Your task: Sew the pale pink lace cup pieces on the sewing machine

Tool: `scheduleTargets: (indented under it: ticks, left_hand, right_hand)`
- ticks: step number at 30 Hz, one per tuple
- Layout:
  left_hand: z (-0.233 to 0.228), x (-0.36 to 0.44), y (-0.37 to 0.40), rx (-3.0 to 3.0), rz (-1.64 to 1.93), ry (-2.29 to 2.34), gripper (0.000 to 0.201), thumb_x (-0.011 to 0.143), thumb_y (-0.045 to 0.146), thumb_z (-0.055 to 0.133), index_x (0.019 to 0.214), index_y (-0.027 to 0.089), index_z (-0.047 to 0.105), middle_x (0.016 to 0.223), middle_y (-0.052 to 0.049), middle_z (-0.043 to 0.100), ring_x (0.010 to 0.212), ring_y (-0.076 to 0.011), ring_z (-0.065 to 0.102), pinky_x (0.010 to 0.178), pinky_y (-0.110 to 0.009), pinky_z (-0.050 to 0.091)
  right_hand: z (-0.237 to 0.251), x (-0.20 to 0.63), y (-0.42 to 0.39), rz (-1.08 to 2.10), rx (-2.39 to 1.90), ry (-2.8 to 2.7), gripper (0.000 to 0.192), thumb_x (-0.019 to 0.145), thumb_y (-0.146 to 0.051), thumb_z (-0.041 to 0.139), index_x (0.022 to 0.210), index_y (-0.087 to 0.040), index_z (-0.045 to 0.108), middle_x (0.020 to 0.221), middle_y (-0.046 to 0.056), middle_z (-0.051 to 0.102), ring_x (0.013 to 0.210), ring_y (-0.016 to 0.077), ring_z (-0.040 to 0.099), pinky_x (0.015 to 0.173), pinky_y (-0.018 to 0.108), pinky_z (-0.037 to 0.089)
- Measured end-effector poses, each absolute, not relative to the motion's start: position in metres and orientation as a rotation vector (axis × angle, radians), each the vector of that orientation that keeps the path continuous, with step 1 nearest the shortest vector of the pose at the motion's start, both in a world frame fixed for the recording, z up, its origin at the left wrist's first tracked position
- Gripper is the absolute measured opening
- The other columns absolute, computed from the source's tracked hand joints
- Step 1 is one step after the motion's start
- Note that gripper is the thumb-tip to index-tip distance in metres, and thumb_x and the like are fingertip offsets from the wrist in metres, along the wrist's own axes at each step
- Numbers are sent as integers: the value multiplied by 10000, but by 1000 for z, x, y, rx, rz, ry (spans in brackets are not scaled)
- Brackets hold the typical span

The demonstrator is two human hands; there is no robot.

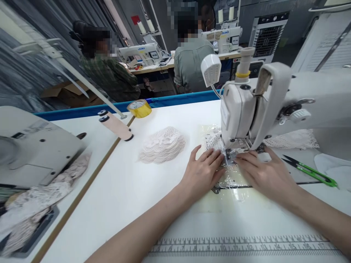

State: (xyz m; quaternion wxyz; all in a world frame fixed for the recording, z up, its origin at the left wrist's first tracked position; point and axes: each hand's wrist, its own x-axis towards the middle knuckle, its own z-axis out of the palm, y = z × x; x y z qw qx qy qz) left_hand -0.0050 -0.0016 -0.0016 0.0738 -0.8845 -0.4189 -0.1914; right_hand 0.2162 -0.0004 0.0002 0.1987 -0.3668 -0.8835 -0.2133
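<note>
My left hand (202,171) lies flat on a small lace piece (213,141) under the presser foot (238,150) of a white sewing machine (263,106), fingers spread and pressing down. My right hand (264,174) lies flat on the other side of the needle plate, its fingertips touching the lace close to the foot. Both hands press on the work; neither grips anything. Clear plastic film covers the plate around the lace.
A stack of lace pieces (162,145) lies left of the machine. Green thread snips (311,171) lie to the right. A yellow tape roll (139,108) and a pink thread cone (117,126) sit further back. Two people sit at other machines beyond the table.
</note>
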Motion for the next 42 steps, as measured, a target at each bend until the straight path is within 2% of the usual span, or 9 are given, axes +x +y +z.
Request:
scheduleTargets:
  ticks: [8, 12, 16, 20, 25, 33, 35, 39, 42]
  left_hand:
    - [2, -6, -3, -2545, -451, -1366, 417, 948, 402, 439, 1279, 160, 513, 1331, -110, 540, 1233, -270, 489, 1039, -483, 344]
    - [11, 2, -21, -2584, -465, -1149, 276, 926, 320, 484, 1048, 123, 633, 972, -98, 674, 869, -219, 623, 827, -404, 469]
    - [14, 7, -42, -2794, -666, -317, 317, 941, 357, 450, 773, 182, 655, 760, 2, 651, 601, -107, 535, 546, -274, 428]
    - [10, 0, -39, -2698, -850, -641, 213, 924, 282, 484, 772, 201, 610, 716, 34, 638, 552, -86, 518, 474, -252, 363]
    - [10, -4, -24, -2612, -474, -1455, 194, 885, 341, 547, 967, 166, 550, 834, -12, 620, 654, -141, 588, 463, -239, 342]
    - [15, -1, -26, -2650, -513, -1579, 103, 905, 214, 469, 879, 172, 559, 788, -4, 616, 570, -117, 554, 478, -233, 365]
    - [16, -1, -26, -2689, -642, -1588, 139, 914, 206, 459, 874, 174, 588, 774, -1, 630, 569, -105, 558, 497, -222, 390]
    - [15, -2, -26, -2757, -912, -1509, 145, 911, 204, 503, 903, 178, 646, 747, 3, 655, 578, -86, 570, 519, -200, 416]
    - [16, -2, -27, -2764, -1066, -1426, 146, 914, 207, 518, 917, 185, 663, 734, 3, 651, 584, -79, 568, 514, -191, 423]
  right_hand:
    - [3, 218, -1, -484, -981, -2441, 300, 854, -58, 438, 1047, -127, 658, 974, 82, 718, 652, 181, 651, 780, 387, 504]
    - [3, 211, -6, -244, -818, -2528, 464, 841, 16, 373, 1260, -94, 540, 1256, 107, 600, 1021, 203, 631, 858, 365, 526]
    - [2, 208, -11, 50, -533, -2650, 398, 907, -85, 410, 1285, -121, 528, 1307, 86, 564, 1229, 194, 498, 1019, 395, 450]
    - [7, 211, -12, 201, -390, -2545, 264, 903, -89, 434, 992, -163, 671, 1005, 50, 708, 1034, 174, 617, 964, 378, 486]
    - [11, 219, -8, 222, -489, -2545, 298, 880, -73, 413, 831, -207, 675, 812, 12, 701, 797, 142, 634, 706, 298, 527]
    - [10, 222, -5, 6, -646, -2498, 304, 807, -52, 395, 651, -191, 615, 606, -11, 599, 592, 123, 535, 528, 261, 408]
    - [9, 219, -8, -22, -672, -2422, 262, 801, -57, 415, 712, -181, 628, 671, 1, 631, 648, 135, 571, 535, 263, 414]
    - [10, 209, -15, 345, -947, -2242, 270, 880, -168, 495, 1138, -177, 577, 1001, 53, 670, 609, 106, 593, 531, 248, 465]
    - [12, 204, -17, 788, -1107, -2131, 271, 908, -240, 516, 1177, -208, 535, 819, 5, 670, 440, 84, 514, 420, 224, 415]
